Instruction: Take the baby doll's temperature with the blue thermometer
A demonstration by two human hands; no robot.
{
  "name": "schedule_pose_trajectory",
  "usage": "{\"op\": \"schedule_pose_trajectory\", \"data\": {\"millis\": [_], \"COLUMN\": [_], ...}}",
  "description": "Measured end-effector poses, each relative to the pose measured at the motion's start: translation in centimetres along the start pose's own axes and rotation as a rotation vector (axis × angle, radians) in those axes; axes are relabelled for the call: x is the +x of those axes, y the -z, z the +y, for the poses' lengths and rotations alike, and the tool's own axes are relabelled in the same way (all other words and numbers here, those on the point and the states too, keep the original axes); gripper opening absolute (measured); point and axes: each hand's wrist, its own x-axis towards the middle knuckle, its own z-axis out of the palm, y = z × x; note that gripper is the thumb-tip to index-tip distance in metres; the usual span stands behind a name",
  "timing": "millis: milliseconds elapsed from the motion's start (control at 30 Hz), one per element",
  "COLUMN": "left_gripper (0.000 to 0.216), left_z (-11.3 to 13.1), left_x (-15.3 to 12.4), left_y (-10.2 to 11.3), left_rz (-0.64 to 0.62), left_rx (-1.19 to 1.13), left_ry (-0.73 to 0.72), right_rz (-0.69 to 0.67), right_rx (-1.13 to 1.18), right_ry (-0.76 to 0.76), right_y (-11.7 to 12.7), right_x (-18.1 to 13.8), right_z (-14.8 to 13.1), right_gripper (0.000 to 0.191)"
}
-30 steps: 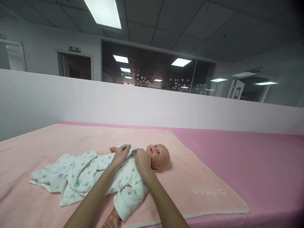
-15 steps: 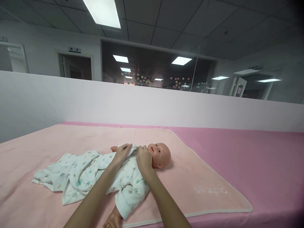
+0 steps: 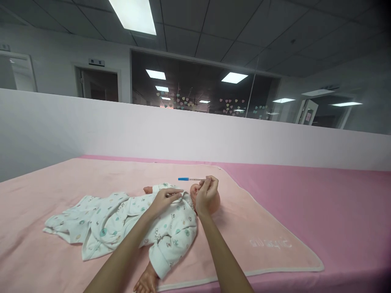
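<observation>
A baby doll (image 3: 216,203) in a white patterned baby gown (image 3: 174,221) lies on its back, its head to the right and partly hidden by my hand. My right hand (image 3: 207,197) is closed above the doll's face, pinching a slim clear thermometer (image 3: 197,179) by one end. The thermometer is level, and its blue end points left over the doll's upper chest. Flat on the gown's chest near the collar rests my left hand (image 3: 165,200), fingers stretched out. One doll hand (image 3: 147,282) shows at the near sleeve cuff.
Under the doll is a peach blanket (image 3: 259,219) with a pale edge, spread over a pink surface (image 3: 336,211). A low white wall (image 3: 195,138) runs along the back, with a dark window (image 3: 201,89) above it.
My right hand has left the gown's collar and risen to the right, the thermometer now showing in it. My left hand has loosened from the collar and flattened on the chest.
</observation>
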Motion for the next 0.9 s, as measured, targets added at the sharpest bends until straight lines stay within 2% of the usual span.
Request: {"op": "schedule_pose_trajectory", "data": {"millis": [100, 167, 300, 533, 767, 900], "left_gripper": [0.04, 0.034, 0.021, 0.018, 0.014, 0.026], "left_z": [-0.2, -0.5, -0.6, -0.5, -0.3, 0.1], "left_x": [0.4, 0.6, 0.8, 0.6, 0.6, 0.4], "left_y": [0.5, 0.8, 1.1, 1.2, 1.2, 1.1], "left_rz": [0.139, 0.226, 0.252, 0.252, 0.283, 0.296], "left_rx": [-0.343, -0.566, -0.817, -0.952, -0.987, -0.928], "left_ry": [0.072, 0.082, 0.052, 0.084, 0.068, 0.045], "right_rz": [-0.046, -0.076, -0.144, -0.144, -0.158, -0.165], "right_rx": [0.104, 0.112, 0.127, 0.084, 0.041, 0.049], "right_ry": [-0.114, -0.136, -0.126, -0.047, 0.001, -0.018], "right_y": [-0.7, -1.0, -1.2, -1.1, -1.1, -1.1], "right_x": [-0.7, -1.3, -2.2, -2.7, -3.0, -3.2], "right_z": [0.6, 1.0, 1.4, 1.6, 1.9, 1.8], "right_gripper": [0.023, 0.024, 0.025, 0.024, 0.025, 0.028]}}
